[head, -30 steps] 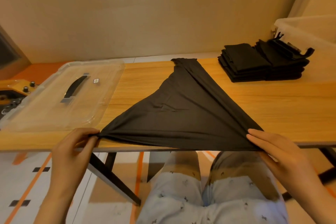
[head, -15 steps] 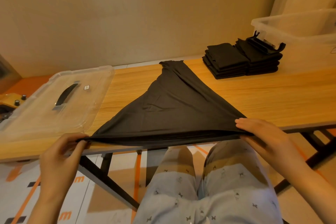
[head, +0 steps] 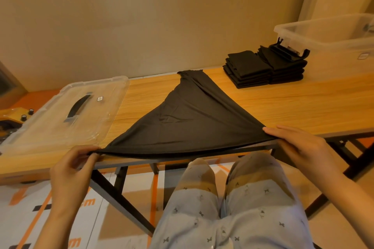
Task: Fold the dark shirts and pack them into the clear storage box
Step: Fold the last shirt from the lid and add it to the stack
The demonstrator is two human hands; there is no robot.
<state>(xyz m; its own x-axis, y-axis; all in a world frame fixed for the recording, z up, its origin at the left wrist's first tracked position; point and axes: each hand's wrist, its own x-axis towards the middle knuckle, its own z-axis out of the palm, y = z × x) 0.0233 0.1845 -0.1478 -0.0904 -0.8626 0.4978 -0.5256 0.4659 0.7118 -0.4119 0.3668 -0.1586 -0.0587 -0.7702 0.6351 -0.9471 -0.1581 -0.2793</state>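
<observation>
A dark shirt (head: 188, 121) lies stretched in a triangle across the wooden table (head: 293, 105), its far end bunched at the back edge. My left hand (head: 72, 170) pinches its near left corner at the table's front edge. My right hand (head: 297, 145) pinches the near right corner, pulling the hem taut just off the edge. Two stacks of folded dark shirts (head: 265, 68) sit at the back right. The clear storage box (head: 332, 32) stands behind them, open, with a black latch hanging over its near end.
The box's clear lid (head: 66, 115) with a black handle lies flat on the table's left part. A yellow device with knobs (head: 14, 117) sits at the far left. My knees are under the table, between its dark metal legs.
Both hands keep their grip on the shirt's near corners and have lifted the hem slightly off the table edge. The view has shifted, bringing the storage box more into sight.
</observation>
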